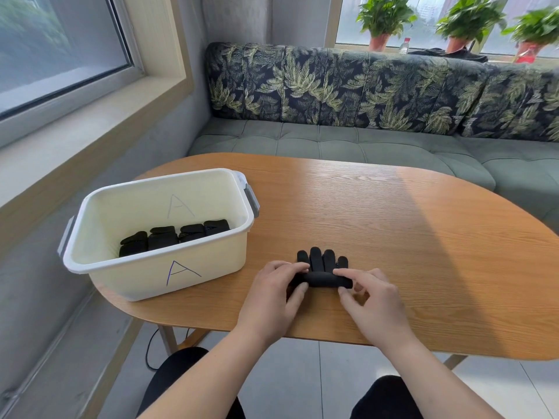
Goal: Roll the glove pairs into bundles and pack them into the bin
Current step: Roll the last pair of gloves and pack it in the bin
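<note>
A black glove pair (pixel 322 265) lies on the wooden table (pixel 408 231), its cuff end rolled into a tube and its fingers pointing away from me. My left hand (pixel 276 293) pinches the left end of the roll. My right hand (pixel 367 293) presses fingertips on the right end. To the left stands a cream plastic bin (pixel 208 267) marked "A", holding several black rolled glove bundles (pixel 169 237) in a row along its bottom.
The bin sits near the table's left edge, with grey clip handles on both ends. A green bench sofa (pixel 378 146) with leaf-print cushions runs behind the table. Potted plants (pixel 382 22) and bottles stand on the far windowsill. My knees show below the table's front edge.
</note>
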Available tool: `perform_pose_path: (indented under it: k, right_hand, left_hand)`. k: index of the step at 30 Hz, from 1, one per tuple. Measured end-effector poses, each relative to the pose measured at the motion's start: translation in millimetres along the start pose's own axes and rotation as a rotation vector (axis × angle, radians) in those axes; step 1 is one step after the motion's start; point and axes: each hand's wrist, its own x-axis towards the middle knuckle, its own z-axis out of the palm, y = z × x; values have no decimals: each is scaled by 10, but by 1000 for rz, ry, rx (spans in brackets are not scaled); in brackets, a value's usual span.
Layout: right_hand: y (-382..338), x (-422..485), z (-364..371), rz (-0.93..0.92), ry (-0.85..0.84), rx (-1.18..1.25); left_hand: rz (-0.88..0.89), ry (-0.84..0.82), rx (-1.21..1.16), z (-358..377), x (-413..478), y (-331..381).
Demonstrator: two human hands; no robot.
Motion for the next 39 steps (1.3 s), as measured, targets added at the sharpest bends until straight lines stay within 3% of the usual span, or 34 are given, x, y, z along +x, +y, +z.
perform_pose_path:
  k: [8,14,20,29,34,39]
  right_hand:
    - [-11,44,-68,83,-21,138]
    - [-27,54,-47,61,66,77]
    - [10,42,-10,77,115,63]
    - [67,-21,58,-100,164,-84]
    - [55,-53,144,-382,51,-347]
    - [89,-20,203,-313,-44,-374]
  left_hand:
    - [-97,36,-128,-70,-17,52]
    - [29,94,-5,-38,-23,52]
    - [286,48,255,48,-101,77]
    - [247,-56,447,96,-75,88]
    - [209,-130,481,154,-56,76]
    - [168,-224,501,167,2,91]
